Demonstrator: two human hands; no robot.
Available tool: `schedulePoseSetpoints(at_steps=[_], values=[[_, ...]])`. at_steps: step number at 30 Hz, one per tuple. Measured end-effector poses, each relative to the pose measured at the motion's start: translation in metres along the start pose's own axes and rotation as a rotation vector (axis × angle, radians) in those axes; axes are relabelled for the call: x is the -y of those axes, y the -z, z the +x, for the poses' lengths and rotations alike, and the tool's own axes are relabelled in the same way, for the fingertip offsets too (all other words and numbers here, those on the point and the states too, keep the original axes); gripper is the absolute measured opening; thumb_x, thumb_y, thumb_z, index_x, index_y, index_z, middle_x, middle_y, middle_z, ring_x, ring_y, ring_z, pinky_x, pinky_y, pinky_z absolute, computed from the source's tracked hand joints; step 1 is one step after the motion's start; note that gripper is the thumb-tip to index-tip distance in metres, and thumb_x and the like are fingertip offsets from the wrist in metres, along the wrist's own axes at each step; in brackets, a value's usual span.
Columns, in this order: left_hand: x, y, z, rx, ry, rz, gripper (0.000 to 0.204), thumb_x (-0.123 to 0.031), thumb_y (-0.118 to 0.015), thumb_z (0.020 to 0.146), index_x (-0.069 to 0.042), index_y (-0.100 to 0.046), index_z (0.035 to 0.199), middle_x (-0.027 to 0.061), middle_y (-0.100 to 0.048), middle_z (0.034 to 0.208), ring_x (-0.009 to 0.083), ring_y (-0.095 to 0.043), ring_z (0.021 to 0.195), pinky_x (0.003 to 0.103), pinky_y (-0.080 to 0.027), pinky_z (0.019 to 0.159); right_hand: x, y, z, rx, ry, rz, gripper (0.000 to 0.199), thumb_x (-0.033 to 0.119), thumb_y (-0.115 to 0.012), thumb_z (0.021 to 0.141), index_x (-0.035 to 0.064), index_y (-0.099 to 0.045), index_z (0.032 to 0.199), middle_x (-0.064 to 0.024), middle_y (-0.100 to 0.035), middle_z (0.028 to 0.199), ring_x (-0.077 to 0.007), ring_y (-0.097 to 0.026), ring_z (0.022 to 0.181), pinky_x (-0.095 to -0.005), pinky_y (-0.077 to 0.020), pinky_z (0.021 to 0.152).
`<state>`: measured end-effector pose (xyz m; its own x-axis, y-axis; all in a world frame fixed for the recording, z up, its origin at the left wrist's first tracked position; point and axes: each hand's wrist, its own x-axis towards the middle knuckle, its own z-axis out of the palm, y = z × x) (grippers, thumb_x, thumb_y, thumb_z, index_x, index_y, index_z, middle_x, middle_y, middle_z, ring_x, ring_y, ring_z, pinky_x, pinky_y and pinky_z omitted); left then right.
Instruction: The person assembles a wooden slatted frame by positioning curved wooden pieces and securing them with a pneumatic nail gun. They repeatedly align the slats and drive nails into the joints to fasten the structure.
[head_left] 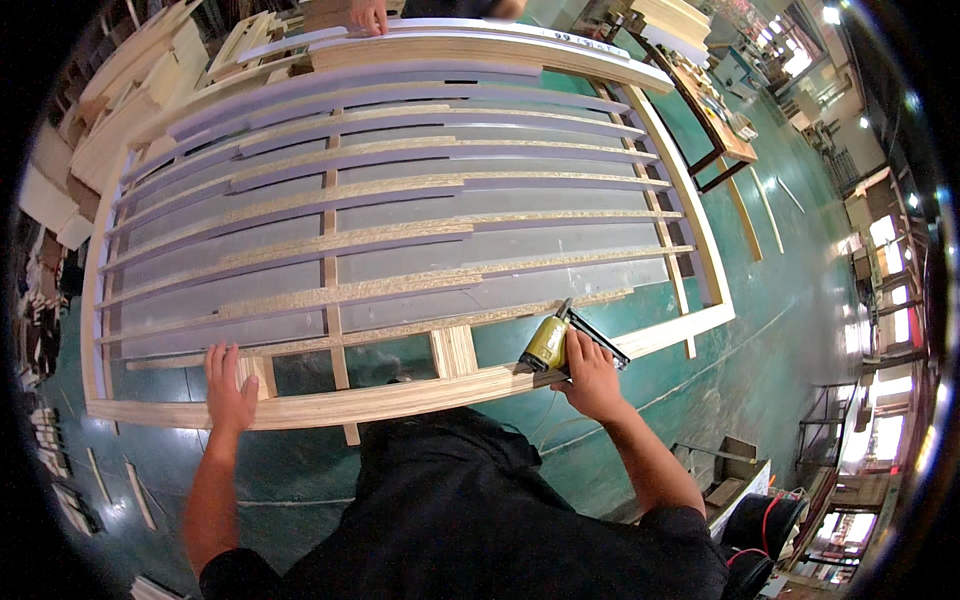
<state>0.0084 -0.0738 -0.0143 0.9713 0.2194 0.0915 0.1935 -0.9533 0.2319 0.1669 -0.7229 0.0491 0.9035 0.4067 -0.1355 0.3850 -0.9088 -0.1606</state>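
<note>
Olive nail gun [546,343] in the curled right hand [592,376], spread-fingered left hand [231,388] on the wooden frame [350,402]

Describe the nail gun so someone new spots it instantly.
Find the big pale wooden frame crossed by long slats, then its near rail, closest to the person. Toward that rail's right end, the person's right hand grips the nail gun. Its yellow-green body with black parts sets it apart from the pale wood around it.
</note>
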Motion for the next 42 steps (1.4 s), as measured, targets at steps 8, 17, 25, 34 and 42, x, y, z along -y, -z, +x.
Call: schedulePoseSetpoints(at_steps=[8,17,25,34,42], values=[[0.0004,-0.0019,-0.0005,0.004,-0.002,-0.011,0.071,-0.02,-0.069,0.089,0.0,-0.047,0.153,0.0254,-0.04,0.161,0.0464,-0.029,0.155,0.055,-0.025,0.128,0.0031,0.005,0.0002,0.011,-0.022,0.017,0.119,0.029,-0.096,0.07,0.002,-0.027,0.163,-0.0169,-0.049,0.152,-0.037,-0.051,0.139,-0.0517,-0.0392,0.111],[-0.0024,-0.0006,-0.001,0.008,0.008,-0.014,0.071,-0.017,-0.07,0.087,0.0,-0.048,0.153,0.0252,-0.04,0.161,0.0464,-0.028,0.155,0.055,-0.024,0.128,0.0025,0.0066,-0.0002,-0.002,-0.02,0.003,0.119,0.033,-0.096,0.068,0.0026,-0.03,0.162,-0.0168,-0.049,0.153,-0.0369,-0.052,0.139,-0.0502,-0.0404,0.112],[0.0024,-0.0003,0.0017,-0.008,-0.052,0.0,0.071,-0.022,-0.069,0.088,0.0,-0.048,0.153,0.0255,-0.042,0.16,0.0477,-0.03,0.154,0.056,-0.024,0.127,-0.0018,0.0022,0.0002,0.033,-0.042,0.01,0.119,0.034,-0.095,0.071,0.0028,-0.028,0.163,-0.018,-0.047,0.156,-0.0372,-0.05,0.142,-0.0509,-0.0387,0.114],[-0.0015,0.0003,0.0015,-0.005,-0.024,-0.006,0.07,-0.021,-0.069,0.089,0.0,-0.049,0.153,0.0236,-0.043,0.16,0.0467,-0.03,0.154,0.055,-0.025,0.127,0.0001,0.0047,-0.0004,0.046,-0.033,0.009,0.121,0.034,-0.095,0.07,0.0024,-0.026,0.164,-0.0179,-0.047,0.156,-0.0367,-0.049,0.142,-0.05,-0.0382,0.114],[-0.0003,0.0001,0.0009,-0.016,-0.037,-0.008,0.07,-0.021,-0.069,0.089,0.0,-0.049,0.153,0.0237,-0.043,0.159,0.0461,-0.031,0.154,0.055,-0.026,0.127,0.0001,0.0042,-0.0019,0.006,-0.016,0.001,0.119,0.032,-0.095,0.07,0.0021,-0.028,0.163,-0.0166,-0.049,0.154,-0.0351,-0.052,0.139,-0.0494,-0.0411,0.111]])
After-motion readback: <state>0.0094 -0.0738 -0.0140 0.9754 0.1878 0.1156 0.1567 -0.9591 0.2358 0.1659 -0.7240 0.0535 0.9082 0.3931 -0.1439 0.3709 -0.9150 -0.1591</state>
